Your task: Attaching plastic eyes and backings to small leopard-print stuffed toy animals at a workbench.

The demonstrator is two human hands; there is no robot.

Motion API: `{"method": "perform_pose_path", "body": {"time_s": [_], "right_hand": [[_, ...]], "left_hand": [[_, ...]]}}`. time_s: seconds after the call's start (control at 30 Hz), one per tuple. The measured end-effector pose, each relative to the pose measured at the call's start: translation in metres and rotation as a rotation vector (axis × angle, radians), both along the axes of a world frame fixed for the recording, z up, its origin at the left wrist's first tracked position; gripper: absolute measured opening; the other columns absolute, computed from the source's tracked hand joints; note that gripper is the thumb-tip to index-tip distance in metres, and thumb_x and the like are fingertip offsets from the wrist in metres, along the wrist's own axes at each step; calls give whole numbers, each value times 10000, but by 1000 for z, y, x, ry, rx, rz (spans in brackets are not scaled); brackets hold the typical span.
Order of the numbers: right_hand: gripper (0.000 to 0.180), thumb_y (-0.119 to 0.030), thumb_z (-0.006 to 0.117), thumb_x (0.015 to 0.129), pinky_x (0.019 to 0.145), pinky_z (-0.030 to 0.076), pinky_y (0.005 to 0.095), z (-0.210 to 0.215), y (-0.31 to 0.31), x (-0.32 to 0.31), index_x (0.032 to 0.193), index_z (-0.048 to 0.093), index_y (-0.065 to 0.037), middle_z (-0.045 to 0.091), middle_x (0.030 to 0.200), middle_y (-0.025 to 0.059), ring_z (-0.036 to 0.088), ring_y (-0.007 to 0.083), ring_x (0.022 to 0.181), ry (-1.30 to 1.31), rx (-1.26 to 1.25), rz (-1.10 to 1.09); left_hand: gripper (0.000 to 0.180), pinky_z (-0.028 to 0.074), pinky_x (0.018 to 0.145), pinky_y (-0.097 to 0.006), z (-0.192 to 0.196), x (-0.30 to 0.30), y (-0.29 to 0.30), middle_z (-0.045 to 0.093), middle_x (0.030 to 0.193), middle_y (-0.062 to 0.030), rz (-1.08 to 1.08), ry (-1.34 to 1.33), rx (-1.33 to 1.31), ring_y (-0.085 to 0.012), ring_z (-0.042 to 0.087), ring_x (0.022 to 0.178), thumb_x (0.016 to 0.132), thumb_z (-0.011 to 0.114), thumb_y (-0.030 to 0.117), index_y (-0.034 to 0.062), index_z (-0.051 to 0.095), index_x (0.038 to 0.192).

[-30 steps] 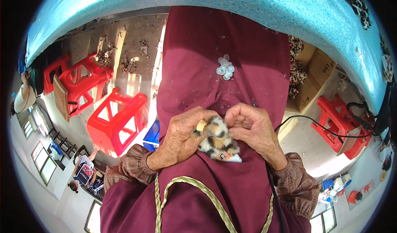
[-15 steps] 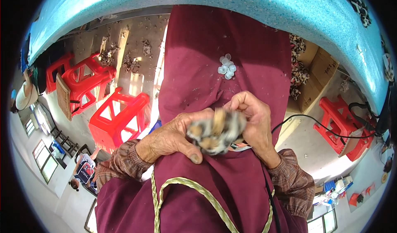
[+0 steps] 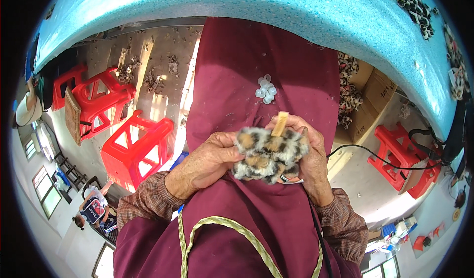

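Between my two hands is a small leopard-print plush piece (image 3: 269,154), white with tan and black spots. A flat tan strip (image 3: 280,124) sticks up from its far edge, and a small printed tag (image 3: 290,179) shows under its near right side. My left hand (image 3: 210,162) pinches the left edge with thumb and fingers. My right hand (image 3: 315,154) grips the right edge, its fingers partly behind the fur. Beyond them, a small cluster of clear plastic discs (image 3: 266,89) lies on the maroon apron (image 3: 227,80) over my lap.
A speckled blue table (image 3: 237,6) curves across the far side, with a pile of small dark and white pieces (image 3: 409,4) at right. Red stools (image 3: 136,149) stand left and right. An open cardboard box (image 3: 377,98) holds plush pieces (image 3: 349,100). A black cable (image 3: 365,148) runs rightward.
The plush piece was blurred and bunched up; it is now spread flatter, with its tan strip upright. My right hand has come down beside its right edge.
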State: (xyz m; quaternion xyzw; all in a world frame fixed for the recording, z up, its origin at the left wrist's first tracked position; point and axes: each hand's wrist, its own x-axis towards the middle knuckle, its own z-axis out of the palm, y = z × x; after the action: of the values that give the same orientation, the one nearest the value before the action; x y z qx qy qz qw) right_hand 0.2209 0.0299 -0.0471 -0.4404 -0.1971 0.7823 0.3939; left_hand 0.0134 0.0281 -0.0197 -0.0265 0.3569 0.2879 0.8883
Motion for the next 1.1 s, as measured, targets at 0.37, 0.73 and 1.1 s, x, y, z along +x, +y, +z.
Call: {"method": "perform_pose_path", "body": {"time_s": [0.37, 0.73, 1.1], "right_hand": [[467, -343, 578, 912, 881, 478, 297, 12, 20, 8, 1139, 535, 64, 621, 1028, 115, 595, 156, 977, 67, 207, -12], [132, -106, 636, 869, 711, 463, 205, 9, 22, 6, 923, 614, 13, 631, 828, 12, 569, 57, 766, -198, 113, 226], [166, -69, 697, 768, 640, 463, 261, 21, 23, 7, 890, 611, 3, 625, 786, 64, 591, 140, 699, -314, 420, 326]], "left_hand": [[292, 521, 826, -281, 6, 10, 9, 660, 977, -68, -27, 112, -67, -142, 643, 872, 762, 666, -51, 3, 599, 1040], [283, 527, 809, -268, -3, 15, 8, 643, 948, -49, 50, -37, -35, -135, 638, 877, 778, 685, -22, 23, 554, 1025], [271, 517, 769, -267, -2, 7, 1, 663, 901, -56, -77, 64, -105, -142, 637, 828, 756, 714, 38, -11, 608, 1001]]}}
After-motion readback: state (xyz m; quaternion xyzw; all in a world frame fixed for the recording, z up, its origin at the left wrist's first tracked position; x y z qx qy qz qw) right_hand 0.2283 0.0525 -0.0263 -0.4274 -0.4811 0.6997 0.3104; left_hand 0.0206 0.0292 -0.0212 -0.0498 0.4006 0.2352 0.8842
